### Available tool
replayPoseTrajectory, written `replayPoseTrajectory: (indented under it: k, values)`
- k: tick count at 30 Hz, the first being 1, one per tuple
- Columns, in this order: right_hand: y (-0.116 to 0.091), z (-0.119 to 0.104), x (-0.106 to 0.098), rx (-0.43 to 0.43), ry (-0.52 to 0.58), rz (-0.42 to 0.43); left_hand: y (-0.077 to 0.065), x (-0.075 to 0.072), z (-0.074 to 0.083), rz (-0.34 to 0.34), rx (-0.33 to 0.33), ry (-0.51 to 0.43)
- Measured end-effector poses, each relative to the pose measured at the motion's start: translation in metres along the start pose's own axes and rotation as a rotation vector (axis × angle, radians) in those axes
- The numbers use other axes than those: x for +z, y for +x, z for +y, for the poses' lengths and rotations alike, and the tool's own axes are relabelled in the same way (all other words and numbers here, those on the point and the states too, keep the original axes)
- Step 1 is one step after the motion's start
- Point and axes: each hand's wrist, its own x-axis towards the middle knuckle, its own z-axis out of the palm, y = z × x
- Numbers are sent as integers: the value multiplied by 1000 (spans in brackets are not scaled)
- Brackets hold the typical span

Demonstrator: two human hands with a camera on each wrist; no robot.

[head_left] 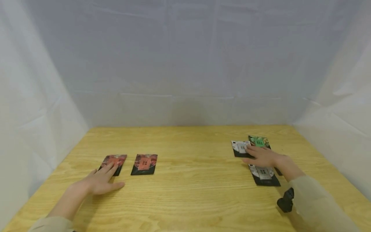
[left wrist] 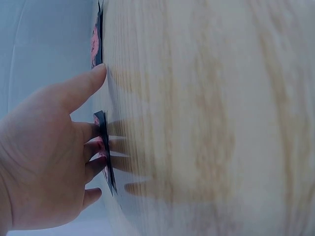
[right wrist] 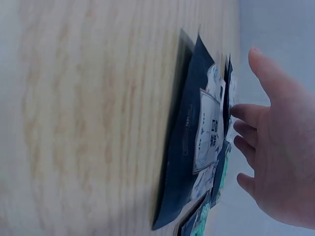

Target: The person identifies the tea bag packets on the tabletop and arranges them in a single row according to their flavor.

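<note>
Left hand (head_left: 101,183), fingers spread, has a red packet (head_left: 116,158) beneath its fingertips; right hand (head_left: 263,157), equally loose, has a white packet (head_left: 238,148) at its fingertips. Neither grips anything; light, flat pressure should prevent creasing.

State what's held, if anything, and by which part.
Nothing appears held: the left hand has its fingers on a red packet, the right hand its fingers at a white packet.

Yellow wood-grain counter (head_left: 188,199) before me. Behind it, creased grey back wall (head_left: 188,58), faint shadow (head_left: 186,112) low at centre. Left wall (head_left: 26,112) and right wall (head_left: 342,109) wrinkled too, whiter, brighter lit.
</note>
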Motion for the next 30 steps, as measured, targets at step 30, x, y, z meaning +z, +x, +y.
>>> replayPoseTrajectory:
  k: [30]
  values:
    - [13, -42, 6, -122, 15, -79, 1, 2, -1, 4, 0, 3]
